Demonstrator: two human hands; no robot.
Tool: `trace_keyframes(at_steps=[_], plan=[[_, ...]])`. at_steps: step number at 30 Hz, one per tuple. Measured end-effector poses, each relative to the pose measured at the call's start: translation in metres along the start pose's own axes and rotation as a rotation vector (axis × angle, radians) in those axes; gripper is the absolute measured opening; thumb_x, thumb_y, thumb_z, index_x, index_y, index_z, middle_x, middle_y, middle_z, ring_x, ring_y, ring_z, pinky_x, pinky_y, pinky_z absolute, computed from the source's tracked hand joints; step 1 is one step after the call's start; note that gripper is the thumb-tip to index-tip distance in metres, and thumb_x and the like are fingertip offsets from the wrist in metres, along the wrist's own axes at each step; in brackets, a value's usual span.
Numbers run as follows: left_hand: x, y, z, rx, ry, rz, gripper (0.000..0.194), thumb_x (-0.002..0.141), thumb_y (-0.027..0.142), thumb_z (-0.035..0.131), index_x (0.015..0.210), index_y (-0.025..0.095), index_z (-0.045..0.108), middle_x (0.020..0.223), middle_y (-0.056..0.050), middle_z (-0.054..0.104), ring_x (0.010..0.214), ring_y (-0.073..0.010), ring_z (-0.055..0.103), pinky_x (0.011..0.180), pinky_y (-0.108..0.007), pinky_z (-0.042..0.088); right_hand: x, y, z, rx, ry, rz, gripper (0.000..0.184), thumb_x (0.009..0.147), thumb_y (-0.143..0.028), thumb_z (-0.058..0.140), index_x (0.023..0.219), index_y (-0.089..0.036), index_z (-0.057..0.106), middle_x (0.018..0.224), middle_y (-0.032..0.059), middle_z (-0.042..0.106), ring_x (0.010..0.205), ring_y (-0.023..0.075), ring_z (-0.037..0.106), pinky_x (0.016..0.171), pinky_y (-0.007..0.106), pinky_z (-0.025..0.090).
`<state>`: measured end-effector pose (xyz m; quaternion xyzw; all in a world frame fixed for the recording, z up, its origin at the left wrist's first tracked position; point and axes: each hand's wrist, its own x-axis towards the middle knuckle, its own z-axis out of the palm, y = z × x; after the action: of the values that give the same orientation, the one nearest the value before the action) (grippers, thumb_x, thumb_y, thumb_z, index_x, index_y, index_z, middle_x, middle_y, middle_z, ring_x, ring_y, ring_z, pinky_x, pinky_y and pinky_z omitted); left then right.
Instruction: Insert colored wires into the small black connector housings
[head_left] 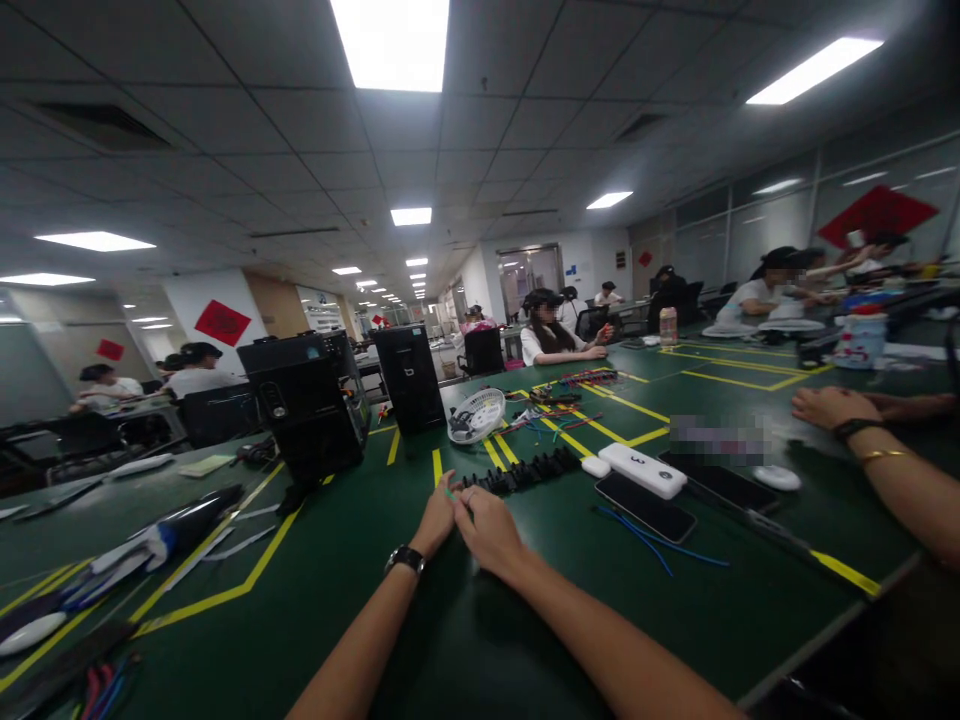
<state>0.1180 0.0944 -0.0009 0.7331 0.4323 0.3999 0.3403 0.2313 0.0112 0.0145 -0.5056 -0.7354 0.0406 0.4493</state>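
My left hand (436, 518), with a dark watch on its wrist, meets my right hand (489, 528) low over the green table. Between the pinched fingers shows a thin bit of green (451, 493), like a short length of wire; most of it is hidden by the fingers. Just beyond my hands lies a row of small black parts (529, 472). Farther back are several coloured wires (559, 425) and a white basket-like dish (477, 416). Two blue wires (652, 538) rest to the right of my right hand.
Two black computer cases (300, 410) stand at the back left. A white power bank (643, 470) and a phone (646, 506) lie right. At far right is a co-worker's hand (836, 408); another person (559, 335) sits opposite. A yellow-handled tool (844, 572) lies near the edge.
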Motion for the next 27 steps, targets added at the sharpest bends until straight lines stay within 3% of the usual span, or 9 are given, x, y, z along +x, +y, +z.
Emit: trace_keyframes(at_steps=[4,8,9,11,15,17,20,24,27], plan=[[-0.013,0.013,-0.007,0.036,0.106,0.03,0.046,0.08,0.015,0.042,0.125,0.007,0.045,0.13,-0.021,0.046,0.119,-0.0251,0.046,0.104,-0.04,0.03,0.009,0.016,0.0,0.148,0.048,0.135,0.033,0.092,-0.033,0.038,0.07,-0.018,0.057,0.078,0.0033,0.059,0.077,0.0154,0.055,0.073,0.026,0.039],[-0.047,0.03,-0.021,0.038,0.136,0.064,0.029,0.084,0.022,0.045,0.108,0.015,0.06,0.111,-0.011,0.061,0.103,-0.0192,0.056,0.094,-0.031,0.041,0.014,0.023,0.007,0.466,-0.097,0.236,0.04,0.085,-0.05,0.043,0.066,-0.017,0.056,0.059,-0.0006,0.053,0.058,0.0137,0.049,0.056,0.025,0.036],[-0.056,0.033,-0.023,0.018,0.108,0.06,0.029,0.086,0.027,0.043,0.107,0.016,0.061,0.101,-0.009,0.065,0.091,-0.0171,0.061,0.085,-0.029,0.046,0.015,0.023,0.009,0.554,-0.147,0.279,0.042,0.082,-0.055,0.045,0.067,-0.017,0.056,0.053,-0.0025,0.049,0.05,0.0124,0.044,0.049,0.024,0.033],[-0.074,0.034,-0.026,-0.142,-0.061,0.018,0.038,0.09,0.035,0.037,0.117,0.015,0.054,0.093,-0.009,0.065,0.067,-0.0136,0.061,0.064,-0.026,0.049,0.015,0.02,0.015,0.675,-0.264,0.315,0.045,0.077,-0.061,0.05,0.068,-0.017,0.056,0.048,-0.004,0.045,0.043,0.0102,0.039,0.044,0.023,0.028],[-0.111,0.029,-0.041,-0.211,-0.209,-0.07,0.051,0.089,0.043,0.041,0.132,0.017,0.037,0.077,-0.003,0.064,0.044,-0.009,0.051,0.045,-0.021,0.04,0.006,0.006,0.021,0.784,-0.494,0.312,0.05,0.078,-0.062,0.05,0.076,-0.014,0.061,0.052,-0.0005,0.055,0.043,0.0098,0.043,0.044,0.023,0.029],[-0.131,0.025,-0.063,-0.078,-0.197,-0.074,0.044,0.091,0.042,0.036,0.126,0.016,0.044,0.065,-0.001,0.061,0.045,-0.0102,0.05,0.047,-0.021,0.039,0.001,-0.001,0.023,0.805,-0.586,0.306,0.05,0.08,-0.06,0.049,0.089,-0.013,0.063,0.071,0.0039,0.064,0.049,0.0105,0.05,0.046,0.022,0.032],[-0.162,0.018,-0.113,0.214,-0.097,-0.054,0.04,0.093,0.036,0.028,0.11,0.015,0.058,0.063,-0.002,0.06,0.056,-0.013,0.054,0.06,-0.025,0.042,-0.002,-0.003,0.024,0.721,-0.635,0.272,0.048,0.084,-0.053,0.047,0.107,-0.013,0.059,0.092,0.0074,0.066,0.056,0.0114,0.056,0.046,0.022,0.034],[-0.206,0.004,-0.19,0.573,0.143,-0.212,0.043,0.085,0.023,0.038,0.125,0.016,0.053,0.09,-0.009,0.063,0.08,-0.0202,0.056,0.077,-0.031,0.042,-0.003,0.001,0.019,0.505,-0.579,0.167,0.039,0.088,-0.042,0.043,0.106,-0.012,0.06,0.085,0.0053,0.067,0.055,0.0123,0.057,0.054,0.025,0.041],[-0.233,-0.014,-0.236,0.727,0.268,-0.291,0.043,0.08,0.018,0.041,0.119,0.018,0.058,0.11,-0.01,0.06,0.1,-0.0235,0.054,0.092,-0.035,0.039,-0.005,-0.001,0.011,0.293,-0.535,0.042,0.03,0.089,-0.033,0.042,0.097,-0.015,0.065,0.081,0.0044,0.068,0.059,0.0137,0.06,0.061,0.026,0.043]])
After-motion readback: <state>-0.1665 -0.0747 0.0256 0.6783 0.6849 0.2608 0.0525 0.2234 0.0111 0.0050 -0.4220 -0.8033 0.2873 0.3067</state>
